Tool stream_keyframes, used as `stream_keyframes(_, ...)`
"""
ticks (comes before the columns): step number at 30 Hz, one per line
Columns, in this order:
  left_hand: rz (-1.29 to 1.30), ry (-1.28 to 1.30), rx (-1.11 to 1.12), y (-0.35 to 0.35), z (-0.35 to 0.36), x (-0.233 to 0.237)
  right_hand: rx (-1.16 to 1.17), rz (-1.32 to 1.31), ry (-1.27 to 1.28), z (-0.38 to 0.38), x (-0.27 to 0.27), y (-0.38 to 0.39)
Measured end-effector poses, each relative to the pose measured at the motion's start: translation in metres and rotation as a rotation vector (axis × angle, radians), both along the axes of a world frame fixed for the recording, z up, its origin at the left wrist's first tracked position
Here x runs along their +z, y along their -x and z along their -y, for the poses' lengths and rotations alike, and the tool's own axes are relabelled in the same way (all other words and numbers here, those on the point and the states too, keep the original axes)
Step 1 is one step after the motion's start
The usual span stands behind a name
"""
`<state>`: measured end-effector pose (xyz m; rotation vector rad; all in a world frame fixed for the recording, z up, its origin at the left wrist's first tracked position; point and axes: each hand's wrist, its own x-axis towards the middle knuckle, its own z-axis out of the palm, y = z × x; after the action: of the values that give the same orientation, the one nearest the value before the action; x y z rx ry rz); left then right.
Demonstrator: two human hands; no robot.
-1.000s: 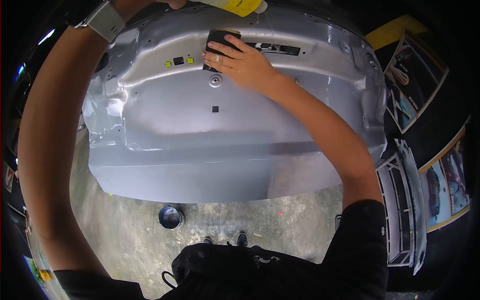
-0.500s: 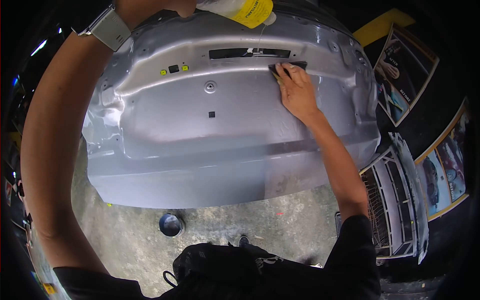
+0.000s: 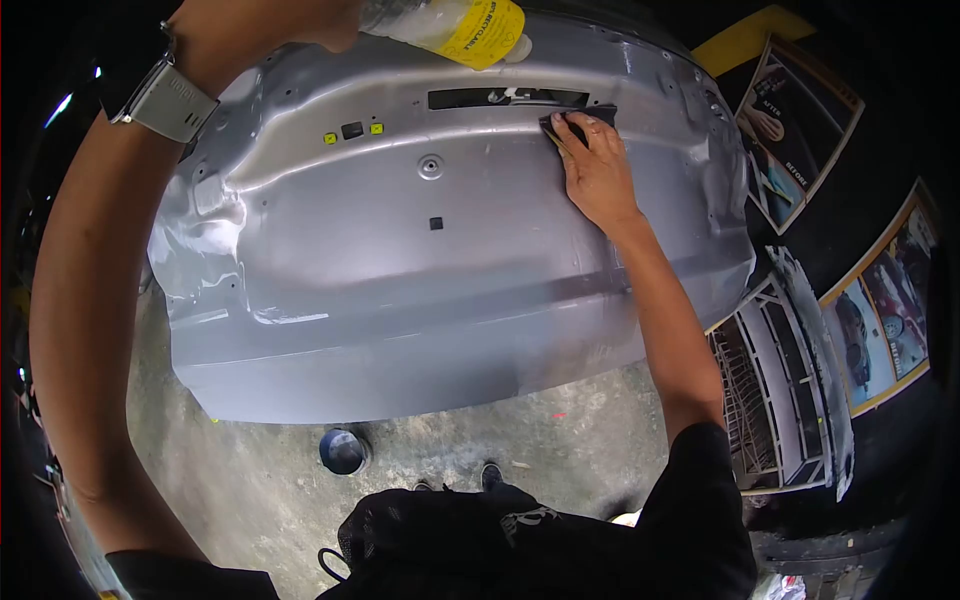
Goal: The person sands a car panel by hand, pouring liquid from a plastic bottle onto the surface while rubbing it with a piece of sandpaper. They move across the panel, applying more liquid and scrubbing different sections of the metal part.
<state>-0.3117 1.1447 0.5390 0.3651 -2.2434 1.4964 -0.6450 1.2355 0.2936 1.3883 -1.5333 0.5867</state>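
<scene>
My left hand (image 3: 320,24) is closed around a clear plastic bottle (image 3: 418,24) with a yellow label, at the top of the view. The bottle tilts so its white mouth points right, over the grey car panel (image 3: 340,230); I see no clear stream from it. My right hand (image 3: 598,172) presses a dark sheet, looking like sandpaper (image 3: 600,112), flat to the panel just right of a long slot (image 3: 470,98). The fingers partly cover the sheet. Wet marks show on the panel below this hand.
A dark bucket (image 3: 344,452) stands on the concrete floor (image 3: 270,470) below the panel's lower edge. To the right are a slatted grille-like part (image 3: 775,380) and framed picture boards (image 3: 800,130). Yellow clips (image 3: 376,129) sit on the panel's upper left.
The thin stream from the bottle's mouth no longer shows. The bottle sits slightly lower and further left in view. My right hand stays near the slot's right end; the camera view has shifted slightly.
</scene>
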Motion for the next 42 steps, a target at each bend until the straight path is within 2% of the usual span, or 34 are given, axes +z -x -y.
stream_keyframes(4, 0.001, 0.042, -0.044, 0.003, 0.009, -0.005, 0.114, 0.182, 0.001, 0.035, -0.019, -0.05)
stream_keyframes(7, 0.019, -0.045, -0.002, 0.01, 0.001, -0.004, 0.128, 0.131, -0.035, 0.062, -0.033, -0.1)
stream_keyframes(9, 0.018, -0.019, -0.072, 0.011, 0.003, -0.007, 0.192, 0.131, -0.084, 0.06, -0.03, -0.116)
stream_keyframes(11, 0.002, 0.01, -0.119, 0.01, 0.01, -0.008, 0.185, 0.14, -0.107, 0.039, -0.028, -0.096)
stream_keyframes(13, -0.025, 0.01, -0.075, 0.004, 0.02, -0.013, 0.018, 0.157, -0.052, 0.024, -0.027, -0.072)
stream_keyframes(17, -0.007, -0.013, -0.101, -0.009, 0.034, -0.015, -0.092, 0.265, -0.006, 0.042, -0.036, -0.094)
stream_keyframes(19, 0.037, 0.026, -0.272, -0.011, 0.044, -0.014, 0.043, 0.256, -0.081, 0.052, -0.044, -0.128)
stream_keyframes(20, 0.039, 0.025, -0.283, -0.01, 0.045, -0.016, 0.063, 0.25, -0.114, 0.045, -0.047, -0.133)
stream_keyframes(23, 0.004, 0.051, -0.233, -0.015, 0.053, -0.015, 0.051, 0.304, -0.097, 0.012, -0.05, -0.109)
stream_keyframes(24, -0.011, 0.022, -0.233, -0.018, 0.055, -0.013, -0.04, 0.305, -0.053, 0.006, -0.054, -0.091)
stream_keyframes(27, -0.04, 0.012, -0.234, -0.027, 0.062, -0.015, -0.101, 0.375, -0.004, 0.017, -0.058, -0.103)
stream_keyframes(29, -0.052, 0.044, -0.261, -0.024, 0.056, -0.016, -0.109, 0.319, -0.021, 0.027, -0.061, -0.135)
stream_keyframes(31, -0.107, -0.044, -0.134, -0.02, 0.045, -0.021, 0.04, 0.281, -0.119, 0.024, -0.066, -0.159)
stream_keyframes(33, -0.069, -0.028, -0.196, -0.019, 0.054, -0.018, 0.056, 0.299, -0.168, 0.0, -0.071, -0.14)
stream_keyframes(35, -0.026, -0.024, -0.238, -0.023, 0.058, -0.021, -0.098, 0.312, -0.095, -0.028, -0.075, -0.1)
stream_keyframes(36, -0.038, -0.015, -0.21, -0.028, 0.054, -0.025, -0.143, 0.399, -0.145, -0.037, -0.066, -0.092)
stream_keyframes(38, -0.038, -0.009, -0.185, -0.031, 0.044, -0.03, -0.15, 0.385, -0.089, -0.022, -0.071, -0.099)
stream_keyframes(40, -0.038, -0.044, -0.057, -0.028, 0.035, -0.03, -0.125, 0.337, -0.048, -0.004, -0.073, -0.123)
stream_keyframes(42, -0.021, -0.061, -0.108, -0.023, 0.039, -0.024, -0.056, 0.305, -0.085, 0.017, -0.068, -0.15)
